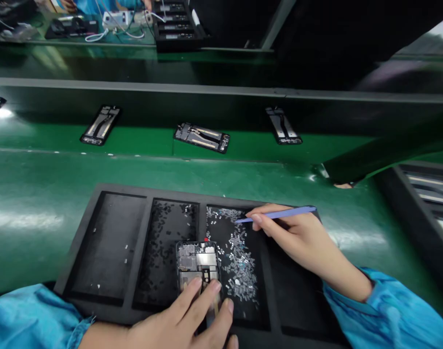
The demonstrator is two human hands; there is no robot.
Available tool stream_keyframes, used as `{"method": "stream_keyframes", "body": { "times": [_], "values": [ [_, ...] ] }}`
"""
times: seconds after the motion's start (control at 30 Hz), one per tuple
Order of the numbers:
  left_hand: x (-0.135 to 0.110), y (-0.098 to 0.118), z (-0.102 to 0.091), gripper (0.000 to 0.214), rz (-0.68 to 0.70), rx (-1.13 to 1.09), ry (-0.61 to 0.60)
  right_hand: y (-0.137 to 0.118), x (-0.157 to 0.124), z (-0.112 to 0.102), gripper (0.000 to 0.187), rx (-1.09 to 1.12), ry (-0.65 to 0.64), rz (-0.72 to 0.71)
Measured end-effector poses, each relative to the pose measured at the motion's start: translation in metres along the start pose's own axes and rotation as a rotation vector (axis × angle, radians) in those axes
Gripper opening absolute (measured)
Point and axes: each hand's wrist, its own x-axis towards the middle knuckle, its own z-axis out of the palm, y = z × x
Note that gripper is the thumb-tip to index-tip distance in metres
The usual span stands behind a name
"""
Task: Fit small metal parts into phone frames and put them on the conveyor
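A black foam tray [85, 232] with several compartments lies in front of me on the green bench. An open phone body [197, 261] with its boards exposed rests across the tray's dividers. My left hand [185, 317] lies on the phone's near end, fingers pressing it down. My right hand [301, 237] pinches a thin blue pointed tool [279, 214], whose tip touches a heap of small silvery parts [239, 266] in the third compartment. The second compartment holds small dark parts [166, 237].
On the green conveyor belt behind the tray lie three open phone bodies [100, 124], [202, 137], [283, 126]. A black slotted rack [430, 203] stands at the right. Another tray, cables and someone's blue sleeve show at the far top.
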Motion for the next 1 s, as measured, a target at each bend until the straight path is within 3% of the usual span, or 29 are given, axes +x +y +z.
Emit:
{"method": "stream_keyframes", "body": {
  "times": [0.17, 0.33, 0.5, 0.6, 1.0],
  "values": [
    [0.002, -0.007, -0.009, 0.040, 0.034, 0.005, -0.017, -0.031, 0.000, -0.005, 0.016, 0.062, 0.107, -0.057],
    [0.002, -0.016, -0.017, 0.041, 0.091, -0.012, -0.049, -0.063, 0.018, 0.029, 0.015, 0.250, -0.245, -0.301],
    [0.001, -0.018, -0.019, 0.042, 0.068, -0.023, -0.044, -0.056, 0.026, 0.051, 0.013, 0.244, -0.270, -0.383],
    [0.001, -0.021, -0.023, 0.044, 0.079, -0.023, -0.098, -0.051, 0.024, 0.049, 0.012, 0.229, -0.295, -0.386],
    [-0.001, -0.014, -0.020, 0.042, 0.050, -0.087, -0.088, -0.051, 0.026, 0.045, 0.018, 0.224, -0.316, -0.379]
  ]
}}
